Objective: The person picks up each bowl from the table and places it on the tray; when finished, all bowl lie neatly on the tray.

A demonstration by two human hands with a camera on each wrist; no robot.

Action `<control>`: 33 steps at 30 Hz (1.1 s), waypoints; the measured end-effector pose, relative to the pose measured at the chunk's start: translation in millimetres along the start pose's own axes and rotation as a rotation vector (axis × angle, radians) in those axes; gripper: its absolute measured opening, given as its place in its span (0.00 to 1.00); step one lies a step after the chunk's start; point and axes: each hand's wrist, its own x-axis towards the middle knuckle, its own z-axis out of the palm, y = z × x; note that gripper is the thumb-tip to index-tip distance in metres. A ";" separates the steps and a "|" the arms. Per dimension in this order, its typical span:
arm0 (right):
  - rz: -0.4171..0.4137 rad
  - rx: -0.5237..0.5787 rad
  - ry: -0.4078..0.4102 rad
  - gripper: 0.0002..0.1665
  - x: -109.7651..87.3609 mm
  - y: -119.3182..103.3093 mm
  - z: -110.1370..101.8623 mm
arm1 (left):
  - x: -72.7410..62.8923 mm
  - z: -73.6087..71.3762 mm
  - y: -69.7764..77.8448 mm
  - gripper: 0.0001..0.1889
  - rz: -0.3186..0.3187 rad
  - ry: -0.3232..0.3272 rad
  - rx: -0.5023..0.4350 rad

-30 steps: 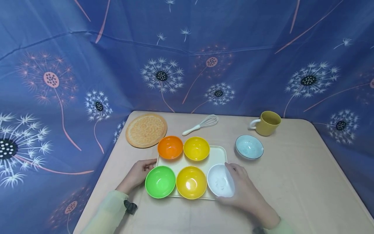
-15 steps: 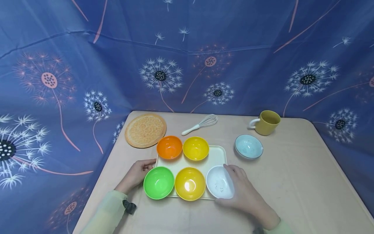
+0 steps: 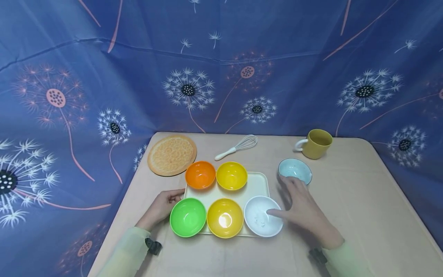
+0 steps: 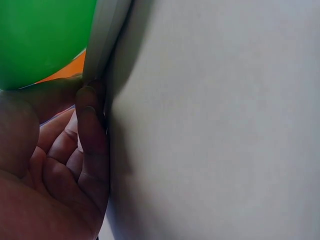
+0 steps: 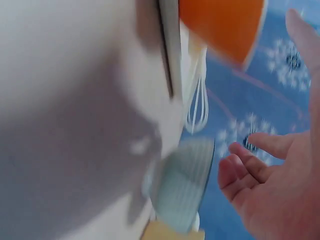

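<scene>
My left hand (image 3: 162, 207) pinches the left edge of a white tray (image 3: 257, 182) between thumb and fingers, below the green bowl (image 3: 188, 217). On the tray sit an orange bowl (image 3: 200, 175), a yellow bowl (image 3: 232, 176), another yellow bowl (image 3: 225, 218) and a white bowl (image 3: 261, 221). My right hand (image 3: 308, 211) is spread over the tray's right side and holds nothing. Its thumb hangs above the white bowl, and its fingertips overlap the near rim of a light blue bowl (image 3: 294, 169). In the right wrist view, a gap separates the fingers from the blue bowl (image 5: 182, 180).
A mustard mug (image 3: 316, 144) with a white handle stands at the back right. Behind the tray lies a whisk (image 3: 238, 147). A round, biscuit-patterned mat (image 3: 172, 154) lies at the back left, partly behind the orange bowl. A blue dandelion cloth (image 3: 221, 88) hangs behind the table.
My right hand has let go of the white bowl and moved up and right, towards the light blue bowl. The left hand keeps its place at the tray edge.
</scene>
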 end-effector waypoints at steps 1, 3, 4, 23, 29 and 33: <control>-0.002 -0.013 0.019 0.77 5.7 6.2 -5.6 | 0.0 0.2 0.0 0.25 0.000 0.001 0.002; 0.000 -0.020 0.055 0.75 16.4 19.0 -16.5 | 0.0 0.5 -0.2 0.25 -0.001 0.003 0.007; 0.000 -0.021 0.071 0.75 22.1 25.5 -21.2 | 0.0 0.5 -0.4 0.25 -0.001 0.004 0.008; 0.083 -0.037 0.014 0.74 65.1 82.9 -26.6 | 0.3 0.0 -1.5 0.25 0.018 0.000 0.013; 0.119 -0.037 0.012 0.77 65.4 83.0 -20.3 | 0.6 0.1 -0.9 0.25 0.017 0.001 0.008; 0.136 -0.042 0.021 0.75 64.9 81.8 -18.1 | 0.5 0.3 0.3 0.25 0.011 -0.002 0.019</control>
